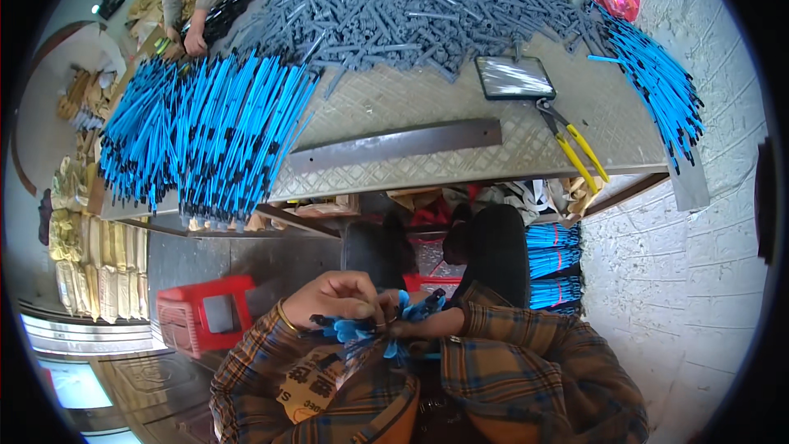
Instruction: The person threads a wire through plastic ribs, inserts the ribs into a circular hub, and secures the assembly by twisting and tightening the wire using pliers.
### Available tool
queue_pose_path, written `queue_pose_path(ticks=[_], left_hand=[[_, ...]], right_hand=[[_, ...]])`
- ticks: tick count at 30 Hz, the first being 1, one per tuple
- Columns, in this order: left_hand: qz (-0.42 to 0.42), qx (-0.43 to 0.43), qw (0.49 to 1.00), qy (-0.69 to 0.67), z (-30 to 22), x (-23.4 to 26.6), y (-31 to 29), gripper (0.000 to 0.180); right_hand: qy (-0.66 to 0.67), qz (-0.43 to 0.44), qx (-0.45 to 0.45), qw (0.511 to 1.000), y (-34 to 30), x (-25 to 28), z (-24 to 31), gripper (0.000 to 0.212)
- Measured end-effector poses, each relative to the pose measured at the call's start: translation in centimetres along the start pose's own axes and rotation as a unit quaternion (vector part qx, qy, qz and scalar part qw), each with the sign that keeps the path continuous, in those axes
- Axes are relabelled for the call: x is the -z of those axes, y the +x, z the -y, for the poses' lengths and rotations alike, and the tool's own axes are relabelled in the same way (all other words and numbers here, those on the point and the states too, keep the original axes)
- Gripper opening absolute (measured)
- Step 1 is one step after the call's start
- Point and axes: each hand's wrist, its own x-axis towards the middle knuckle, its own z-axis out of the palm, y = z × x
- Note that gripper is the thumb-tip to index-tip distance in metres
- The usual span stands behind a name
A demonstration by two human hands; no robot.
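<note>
Close to my body, a bundle of thin blue rods [352, 330] with black ends sits between my two hands, seen mostly end-on above my lap. My left hand [341, 292] is closed, thumb and fingers pinched at the bundle's middle; whether a thin tie is in them is too small to make out. From the other side my right hand [427, 326] closes on the same rods, its fingertips partly hidden among them. The two hands almost meet.
Blue rods [230, 119] overhang the table's left front edge; more rods [657, 90] lie at its right. Behind is a heap of grey plastic pieces [394, 8]. Yellow-handled pliers [575, 148], a metal bar [399, 144] and a red stool [205, 312] are nearby. Another person's hand [196, 39] works far left.
</note>
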Motion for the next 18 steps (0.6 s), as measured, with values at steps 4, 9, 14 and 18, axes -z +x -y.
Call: queue_pose_path(ticks=[4, 9, 14, 18], left_hand=[[-0.043, -0.02, 0.961, 0.273, -4.5, 0.4, 4.0, 0.006], [-0.232, -0.39, 0.55, 0.7, -14.1, 2.1, 16.3, 0.007], [-0.197, -0.386, 0.307, 0.847, -15.8, 5.4, 26.1, 0.013], [-0.202, -0.402, 0.315, 0.836, -15.8, 4.9, 25.7, 0.014]], right_hand=[[0.081, 0.023, 0.0, 0.996, -0.7, 1.8, -1.5, 0.035], [0.136, 0.053, -0.031, 0.989, -1.1, 3.1, 0.3, 0.02], [0.178, 0.044, -0.072, 0.98, -1.6, 3.8, 1.0, 0.022], [0.112, 0.045, -0.038, 0.992, -1.8, 3.8, 0.9, 0.021]])
